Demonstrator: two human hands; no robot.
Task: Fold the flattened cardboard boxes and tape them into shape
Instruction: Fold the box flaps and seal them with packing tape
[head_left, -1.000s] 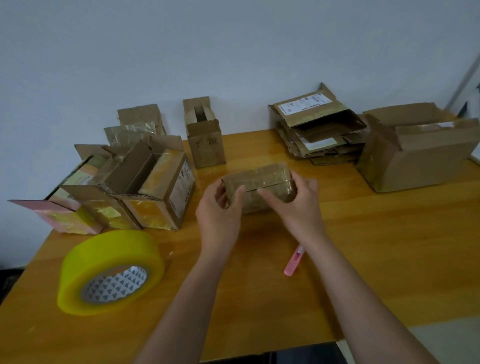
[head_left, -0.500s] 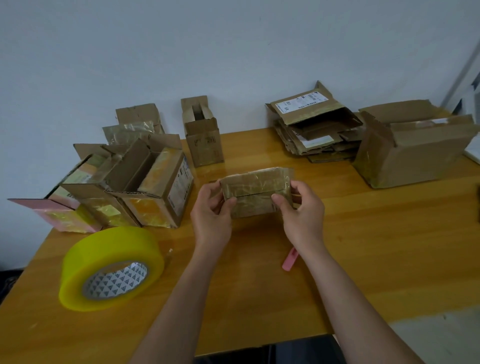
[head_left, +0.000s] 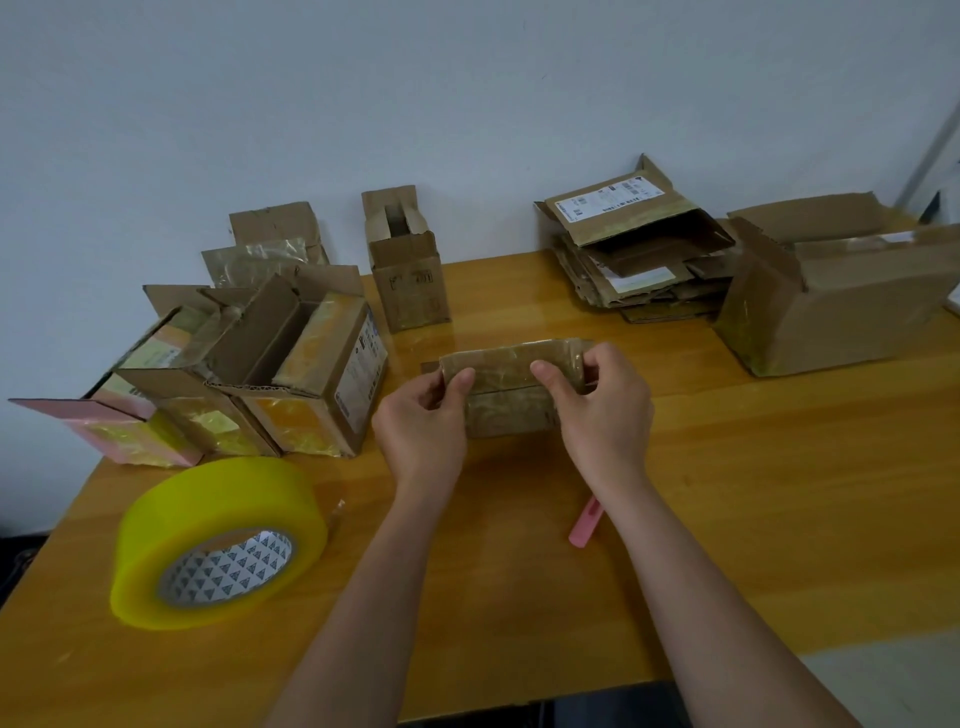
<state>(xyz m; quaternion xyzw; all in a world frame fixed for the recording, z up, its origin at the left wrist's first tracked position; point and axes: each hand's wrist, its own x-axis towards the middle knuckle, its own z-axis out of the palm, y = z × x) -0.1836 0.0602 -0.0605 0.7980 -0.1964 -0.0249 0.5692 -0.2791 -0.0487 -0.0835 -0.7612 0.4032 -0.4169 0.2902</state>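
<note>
Head view shows the wooden table (head_left: 779, 519) carrying everything, and places below are told from the small box (head_left: 511, 387) held over its middle. To the right of that box stands a large open carton (head_left: 836, 312), and behind and to the right lies the stack of flattened boxes (head_left: 639, 260) waiting their turn; to the left sits a cluster of taped boxes (head_left: 249, 374), with an upright narrow box (head_left: 408, 273) behind it. Nearer the person and to the left lies the yellow tape roll (head_left: 218, 540); a pink cutter (head_left: 586, 522) lies just nearer than the box, partly under the right forearm. The left hand (head_left: 421, 426) pinches the box's left end with thumb on the near face, and the right hand (head_left: 602, 410) grips its right end, fingers curled over the top edge. Likely trouble: both hands are busy, so letting go to fetch the tape may let the flaps spring open; old shiny tape on the cardboard may stop fresh tape holding; a forearm could sweep the cutter off the table's near edge.
</note>
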